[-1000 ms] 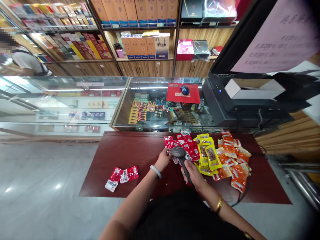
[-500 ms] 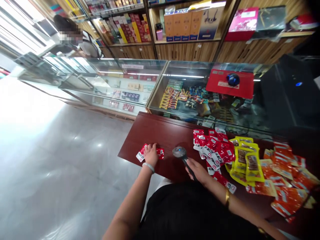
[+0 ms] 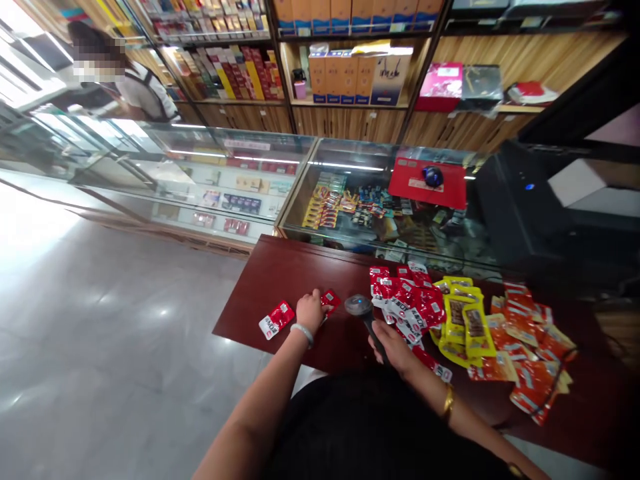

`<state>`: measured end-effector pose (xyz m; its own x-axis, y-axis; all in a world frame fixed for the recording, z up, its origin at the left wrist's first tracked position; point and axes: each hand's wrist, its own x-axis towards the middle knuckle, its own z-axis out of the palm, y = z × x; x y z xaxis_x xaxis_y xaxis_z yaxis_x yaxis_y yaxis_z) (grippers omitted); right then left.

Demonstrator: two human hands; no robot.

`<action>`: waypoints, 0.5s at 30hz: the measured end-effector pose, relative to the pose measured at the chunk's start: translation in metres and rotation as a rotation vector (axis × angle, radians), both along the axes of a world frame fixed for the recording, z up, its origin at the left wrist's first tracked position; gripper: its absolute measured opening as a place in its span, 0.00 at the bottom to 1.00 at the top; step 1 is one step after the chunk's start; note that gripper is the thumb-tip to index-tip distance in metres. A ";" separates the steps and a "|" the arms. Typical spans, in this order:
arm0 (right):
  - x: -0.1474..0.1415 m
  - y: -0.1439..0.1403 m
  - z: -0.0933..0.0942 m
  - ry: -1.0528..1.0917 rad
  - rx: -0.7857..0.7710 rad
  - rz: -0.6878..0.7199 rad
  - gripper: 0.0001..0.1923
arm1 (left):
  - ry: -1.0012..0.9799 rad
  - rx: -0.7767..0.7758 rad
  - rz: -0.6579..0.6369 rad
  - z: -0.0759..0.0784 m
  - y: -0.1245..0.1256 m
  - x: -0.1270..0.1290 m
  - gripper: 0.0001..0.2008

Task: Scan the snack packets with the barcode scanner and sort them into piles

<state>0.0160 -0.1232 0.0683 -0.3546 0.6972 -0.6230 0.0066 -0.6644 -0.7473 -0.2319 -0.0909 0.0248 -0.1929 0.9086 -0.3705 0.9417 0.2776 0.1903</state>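
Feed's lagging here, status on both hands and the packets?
Left hand on red packets. Right hand grips scanner. Snack pile lies right, apart.

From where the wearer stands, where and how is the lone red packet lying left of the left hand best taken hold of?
Probably by its near white-labelled end, pinched from above. The red packet lies flat on the dark red table, apart from the others, with bare wood around it. The left hand, resting on another packet beside it, could come from the right.
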 end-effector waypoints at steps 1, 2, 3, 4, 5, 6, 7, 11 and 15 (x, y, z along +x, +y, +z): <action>0.003 0.000 0.002 0.001 0.003 -0.023 0.24 | -0.034 -0.006 0.003 -0.002 0.005 0.008 0.22; 0.007 0.001 0.003 0.001 0.006 -0.044 0.24 | -0.079 -0.007 0.006 -0.004 0.009 0.016 0.22; 0.010 0.001 0.005 0.000 0.011 -0.065 0.24 | -0.130 -0.007 0.012 -0.005 0.013 0.024 0.22; 0.012 0.001 0.008 -0.004 0.017 -0.084 0.24 | -0.181 -0.003 0.023 -0.006 0.016 0.032 0.22; 0.015 0.002 0.010 -0.008 0.020 -0.101 0.24 | -0.228 0.006 0.038 -0.006 0.019 0.040 0.21; 0.017 0.002 0.012 -0.011 0.023 -0.116 0.24 | -0.268 0.016 0.051 -0.006 0.021 0.047 0.21; 0.019 0.003 0.014 -0.012 0.029 -0.128 0.25 | -0.301 0.025 0.057 -0.005 0.023 0.053 0.20; 0.026 0.005 0.015 0.002 0.058 -0.158 0.25 | -0.378 0.032 0.029 -0.002 0.029 0.073 0.15; 0.035 0.005 0.011 0.018 0.052 -0.177 0.25 | -0.453 -0.021 0.054 -0.005 0.037 0.085 0.12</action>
